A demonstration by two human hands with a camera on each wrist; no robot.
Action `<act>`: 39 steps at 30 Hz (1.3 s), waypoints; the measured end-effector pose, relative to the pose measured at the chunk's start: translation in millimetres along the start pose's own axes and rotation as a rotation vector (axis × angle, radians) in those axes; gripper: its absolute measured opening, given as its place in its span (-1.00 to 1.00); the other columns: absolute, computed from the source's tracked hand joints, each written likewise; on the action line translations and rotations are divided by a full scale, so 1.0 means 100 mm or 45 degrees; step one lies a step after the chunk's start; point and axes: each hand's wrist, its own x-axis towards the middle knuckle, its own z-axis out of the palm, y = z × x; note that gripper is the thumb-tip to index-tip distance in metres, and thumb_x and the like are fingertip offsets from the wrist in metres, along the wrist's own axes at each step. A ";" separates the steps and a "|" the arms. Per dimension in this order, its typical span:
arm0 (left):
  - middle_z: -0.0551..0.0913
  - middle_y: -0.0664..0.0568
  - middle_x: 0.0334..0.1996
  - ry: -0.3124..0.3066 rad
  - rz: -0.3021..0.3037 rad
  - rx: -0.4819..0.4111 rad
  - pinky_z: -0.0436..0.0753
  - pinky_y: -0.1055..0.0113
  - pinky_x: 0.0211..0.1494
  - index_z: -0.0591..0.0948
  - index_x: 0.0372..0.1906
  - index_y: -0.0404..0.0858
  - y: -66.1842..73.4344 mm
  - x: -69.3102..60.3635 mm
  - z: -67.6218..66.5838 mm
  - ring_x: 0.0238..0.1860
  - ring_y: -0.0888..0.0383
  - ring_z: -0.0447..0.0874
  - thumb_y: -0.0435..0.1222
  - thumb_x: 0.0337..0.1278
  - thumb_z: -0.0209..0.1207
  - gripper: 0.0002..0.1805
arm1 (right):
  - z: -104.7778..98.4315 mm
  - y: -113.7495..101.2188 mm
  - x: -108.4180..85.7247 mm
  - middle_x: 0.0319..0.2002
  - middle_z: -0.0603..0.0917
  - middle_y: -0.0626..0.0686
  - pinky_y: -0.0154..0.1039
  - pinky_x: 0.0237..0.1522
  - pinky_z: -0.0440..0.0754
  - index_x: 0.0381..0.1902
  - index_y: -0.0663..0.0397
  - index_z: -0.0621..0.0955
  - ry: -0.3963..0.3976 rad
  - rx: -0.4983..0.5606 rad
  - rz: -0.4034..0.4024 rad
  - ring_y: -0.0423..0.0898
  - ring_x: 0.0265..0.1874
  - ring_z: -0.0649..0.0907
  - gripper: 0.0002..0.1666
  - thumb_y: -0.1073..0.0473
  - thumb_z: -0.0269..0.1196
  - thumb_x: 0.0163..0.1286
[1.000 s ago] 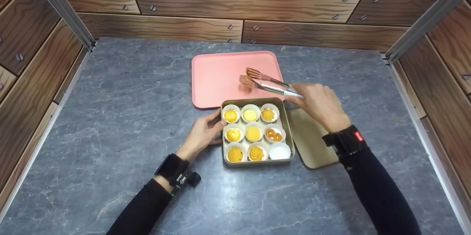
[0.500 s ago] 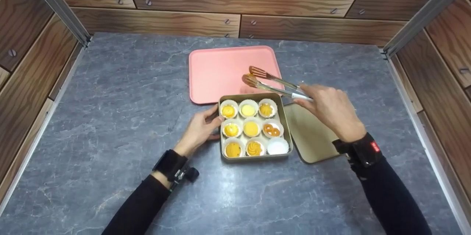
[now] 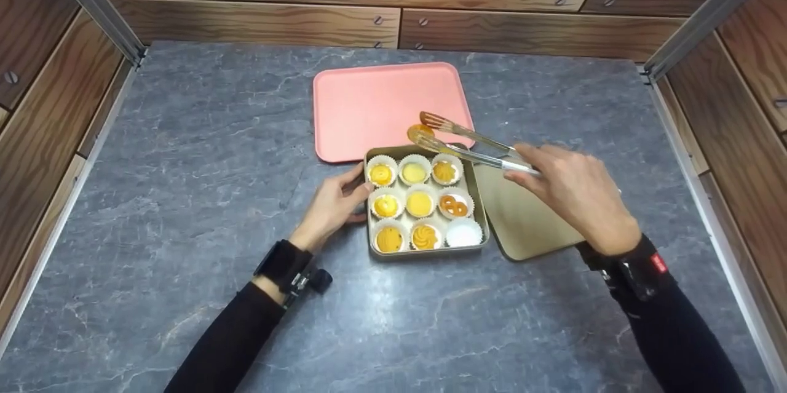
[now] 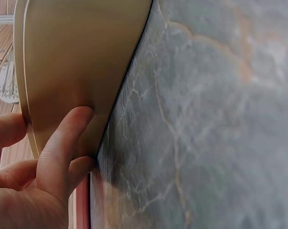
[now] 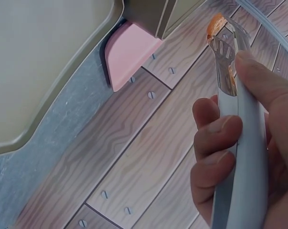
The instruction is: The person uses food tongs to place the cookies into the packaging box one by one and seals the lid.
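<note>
A square gold tin point(image 3: 428, 253) holds several yellow and golden-brown cookies point(image 3: 420, 203) in white paper cups; the front right cup point(image 3: 464, 234) shows only white paper. My left hand point(image 3: 332, 202) holds the tin's left wall. In the left wrist view, a finger point(image 4: 62, 138) presses the outside of the wall while the thumb tip is at the rim. My right hand point(image 3: 572, 190) grips tongs point(image 3: 473, 156) with brown slotted tips. Between those tips is a round golden cookie point(image 3: 419, 132), above the tin's back edge and the pink tray point(image 3: 369, 110).
The pink tray lies flat behind the tin, close to its back wall. A gold lid point(image 3: 529, 221) rests on the grey marbled table point(image 3: 215, 153) right of the tin. Wood-patterned panels point(image 3: 258, 27) border the table at the back and sides.
My right hand has moved right and nearer, bringing the tong tips with the cookie from over the tray toward the tin's back edge. The left hand stays on the tin; the view has tilted slightly.
</note>
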 end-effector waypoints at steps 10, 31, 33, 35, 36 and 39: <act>0.36 -0.28 0.49 -0.018 0.042 -0.032 0.85 0.15 -0.04 0.17 0.61 -0.29 -0.03 -0.01 0.00 0.19 -0.14 0.67 -0.31 0.50 0.19 -0.27 | -0.13 0.00 -0.17 -0.45 0.68 -0.03 -0.03 -0.74 0.60 0.10 -0.01 0.71 -0.003 -0.005 -0.015 -0.11 -0.67 0.52 -0.54 -0.02 0.49 0.29; 0.32 -0.23 0.52 -0.013 0.022 0.010 0.86 0.18 -0.04 0.16 0.62 -0.24 -0.01 -0.02 -0.01 0.17 -0.08 0.70 -0.28 0.50 0.19 -0.26 | -0.39 0.11 -0.54 -0.42 0.72 -0.02 -0.14 -0.71 0.65 0.07 0.04 0.73 -0.125 0.001 -0.100 -0.12 -0.63 0.64 -0.49 -0.03 0.52 0.19; 0.32 -0.23 0.53 -0.015 0.026 0.004 0.86 0.17 -0.04 0.16 0.62 -0.24 0.00 -0.02 -0.01 0.17 -0.08 0.70 -0.28 0.50 0.18 -0.26 | -0.42 0.12 -0.56 -0.35 0.77 0.01 -0.11 -0.69 0.68 0.09 0.02 0.74 -0.136 0.002 -0.100 -0.07 -0.60 0.69 -0.46 -0.04 0.53 0.18; 0.31 -0.22 0.53 -0.018 0.025 -0.006 0.86 0.16 -0.04 0.15 0.62 -0.24 0.00 -0.01 0.00 0.18 -0.08 0.69 -0.28 0.50 0.18 -0.26 | -0.44 0.13 -0.59 -0.31 0.79 0.02 -0.08 -0.68 0.70 0.10 0.00 0.74 -0.145 0.000 -0.104 -0.04 -0.57 0.72 -0.45 -0.04 0.53 0.17; 0.31 -0.21 0.54 -0.021 0.023 -0.013 0.86 0.16 -0.04 0.15 0.62 -0.24 0.00 -0.02 0.00 0.19 -0.07 0.68 -0.28 0.51 0.18 -0.26 | -0.46 0.14 -0.60 -0.29 0.80 0.02 -0.07 -0.67 0.70 0.10 -0.01 0.74 -0.148 -0.002 -0.110 -0.03 -0.56 0.73 -0.45 -0.04 0.54 0.16; 0.31 -0.22 0.53 -0.029 0.012 -0.028 0.85 0.15 -0.03 0.14 0.63 -0.25 0.00 -0.02 0.00 0.21 -0.08 0.67 -0.28 0.51 0.17 -0.26 | -0.48 0.15 -0.65 -0.25 0.81 0.02 -0.04 -0.64 0.72 0.11 -0.04 0.74 -0.162 -0.002 -0.126 -0.03 -0.53 0.75 -0.44 -0.04 0.54 0.16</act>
